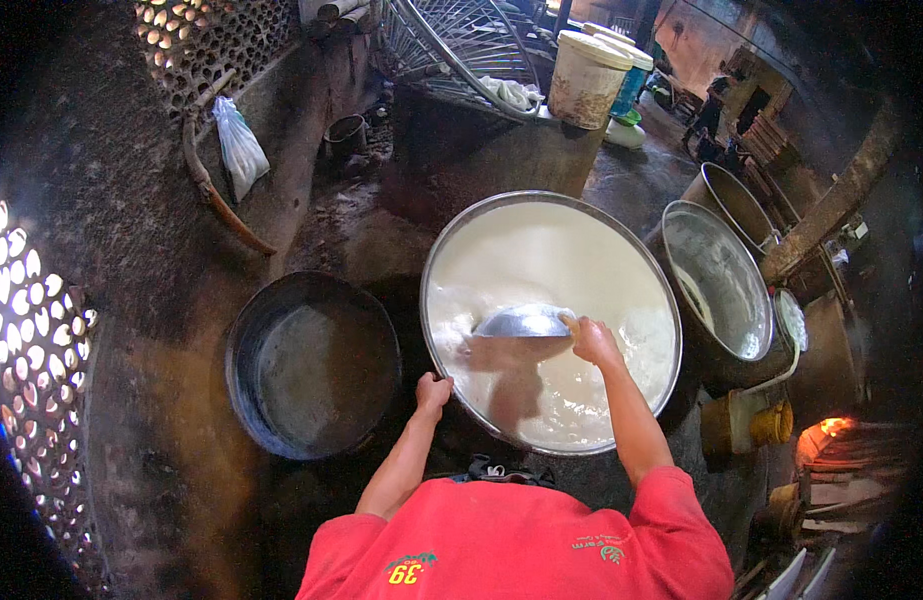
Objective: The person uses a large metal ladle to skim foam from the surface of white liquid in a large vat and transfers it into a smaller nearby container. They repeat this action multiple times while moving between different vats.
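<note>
A wide round metal vat full of creamy white liquid stands right in front of me. My right hand is closed on the short handle of a metal scoop. The scoop is tilted over the liquid, its rounded side catching the light, with its lower edge at or just above the surface. Froth and ripples show around it. My left hand grips the vat's rim at the near left. To the left of that hand sits a dark, wide basin.
Metal pots line the right side, near a lit fire and a yellow container. Pale buckets stand on a ledge at the back. A white plastic bag hangs on the left wall. A person is far back right.
</note>
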`<move>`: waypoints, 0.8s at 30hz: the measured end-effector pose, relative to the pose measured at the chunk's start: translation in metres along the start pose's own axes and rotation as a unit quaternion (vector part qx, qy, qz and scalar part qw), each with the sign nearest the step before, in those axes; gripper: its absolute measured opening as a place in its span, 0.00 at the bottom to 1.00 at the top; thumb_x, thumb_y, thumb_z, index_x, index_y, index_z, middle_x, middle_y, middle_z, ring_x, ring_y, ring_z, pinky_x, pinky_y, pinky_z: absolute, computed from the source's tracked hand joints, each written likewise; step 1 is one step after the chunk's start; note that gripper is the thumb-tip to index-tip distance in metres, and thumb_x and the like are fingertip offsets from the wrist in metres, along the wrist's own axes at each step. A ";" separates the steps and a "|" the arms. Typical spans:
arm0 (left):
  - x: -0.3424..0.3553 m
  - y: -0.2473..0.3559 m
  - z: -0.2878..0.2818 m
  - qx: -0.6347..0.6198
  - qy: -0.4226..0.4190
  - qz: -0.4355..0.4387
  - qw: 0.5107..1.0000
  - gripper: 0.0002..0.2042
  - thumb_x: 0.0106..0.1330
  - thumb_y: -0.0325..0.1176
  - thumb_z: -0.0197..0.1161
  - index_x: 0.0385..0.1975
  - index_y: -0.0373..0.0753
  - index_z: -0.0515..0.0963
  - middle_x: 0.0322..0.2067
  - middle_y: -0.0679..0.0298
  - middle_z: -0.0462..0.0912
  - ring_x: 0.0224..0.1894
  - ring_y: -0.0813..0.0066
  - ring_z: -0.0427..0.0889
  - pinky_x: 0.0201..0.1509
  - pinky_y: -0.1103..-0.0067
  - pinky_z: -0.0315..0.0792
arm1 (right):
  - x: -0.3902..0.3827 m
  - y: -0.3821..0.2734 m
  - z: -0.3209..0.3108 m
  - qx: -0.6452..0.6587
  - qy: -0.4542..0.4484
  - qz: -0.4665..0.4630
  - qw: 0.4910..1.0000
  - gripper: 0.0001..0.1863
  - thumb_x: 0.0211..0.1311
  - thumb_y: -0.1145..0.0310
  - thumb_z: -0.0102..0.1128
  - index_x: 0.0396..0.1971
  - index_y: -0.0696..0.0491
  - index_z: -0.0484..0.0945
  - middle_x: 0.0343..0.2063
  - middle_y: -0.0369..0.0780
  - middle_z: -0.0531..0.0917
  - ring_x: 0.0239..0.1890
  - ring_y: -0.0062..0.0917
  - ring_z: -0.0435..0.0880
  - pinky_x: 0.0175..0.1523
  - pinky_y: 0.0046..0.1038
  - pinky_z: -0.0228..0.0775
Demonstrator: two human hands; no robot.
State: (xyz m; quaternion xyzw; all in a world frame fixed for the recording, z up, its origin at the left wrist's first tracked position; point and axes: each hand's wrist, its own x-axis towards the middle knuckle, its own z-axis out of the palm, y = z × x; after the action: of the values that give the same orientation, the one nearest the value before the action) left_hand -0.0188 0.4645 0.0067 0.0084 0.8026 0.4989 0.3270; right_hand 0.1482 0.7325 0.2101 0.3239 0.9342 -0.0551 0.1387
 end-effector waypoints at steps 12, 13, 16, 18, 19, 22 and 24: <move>0.002 -0.004 -0.003 0.033 0.028 -0.011 0.999 0.15 0.56 0.33 0.65 0.40 0.30 0.78 0.40 0.50 0.82 0.43 0.57 0.81 0.46 0.69 0.71 | -0.070 0.096 0.075 0.015 -0.058 0.039 0.997 0.33 0.56 0.74 0.45 0.62 0.30 0.64 0.46 0.45 0.78 0.46 0.45 0.79 0.51 0.40 0.74; 0.004 -0.006 -0.003 0.024 0.023 -0.014 0.999 0.15 0.56 0.33 0.65 0.40 0.30 0.78 0.40 0.50 0.82 0.44 0.57 0.81 0.46 0.69 0.71 | -0.077 0.108 0.086 0.022 -0.033 0.036 0.999 0.28 0.53 0.74 0.49 0.56 0.38 0.68 0.43 0.46 0.80 0.45 0.45 0.79 0.50 0.41 0.73; 0.001 0.000 -0.001 0.009 0.026 -0.020 0.999 0.15 0.56 0.32 0.64 0.40 0.30 0.78 0.40 0.50 0.82 0.43 0.58 0.80 0.45 0.69 0.70 | -0.095 0.139 0.098 0.041 0.006 0.040 0.998 0.20 0.46 0.74 0.56 0.44 0.54 0.77 0.38 0.49 0.82 0.43 0.46 0.80 0.49 0.43 0.72; -0.012 0.012 -0.002 0.014 0.033 -0.025 0.999 0.14 0.57 0.32 0.64 0.40 0.30 0.78 0.40 0.50 0.82 0.43 0.59 0.80 0.45 0.69 0.70 | -0.119 0.148 0.068 0.053 -0.020 0.056 0.997 0.20 0.46 0.73 0.56 0.44 0.54 0.77 0.37 0.51 0.82 0.42 0.47 0.80 0.49 0.43 0.72; -0.015 0.017 -0.002 0.018 0.034 -0.025 0.999 0.14 0.57 0.31 0.64 0.40 0.30 0.78 0.40 0.50 0.82 0.43 0.59 0.80 0.44 0.70 0.70 | -0.129 0.157 0.060 0.066 -0.019 0.079 0.995 0.19 0.45 0.73 0.57 0.43 0.54 0.77 0.37 0.51 0.82 0.43 0.47 0.80 0.49 0.43 0.72; -0.004 0.008 -0.005 0.035 0.044 -0.038 0.998 0.13 0.57 0.31 0.64 0.38 0.29 0.78 0.38 0.50 0.82 0.41 0.59 0.80 0.42 0.69 0.70 | -0.149 0.194 0.042 0.089 -0.013 0.105 0.990 0.18 0.43 0.71 0.60 0.40 0.56 0.77 0.37 0.53 0.81 0.43 0.47 0.80 0.50 0.42 0.72; -0.016 0.017 -0.004 0.030 0.055 -0.044 0.997 0.12 0.56 0.31 0.64 0.35 0.29 0.77 0.36 0.50 0.82 0.39 0.60 0.80 0.40 0.69 0.71 | -0.160 0.204 0.017 0.091 -0.011 0.106 0.990 0.20 0.39 0.72 0.63 0.39 0.58 0.77 0.37 0.53 0.81 0.44 0.46 0.80 0.50 0.42 0.73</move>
State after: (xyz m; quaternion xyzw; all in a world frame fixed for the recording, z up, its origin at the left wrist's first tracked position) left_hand -0.0135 0.4646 0.0300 -0.0446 0.8336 0.4597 0.3030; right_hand 0.3994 0.7949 0.2386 0.4318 0.8841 -0.1287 0.1240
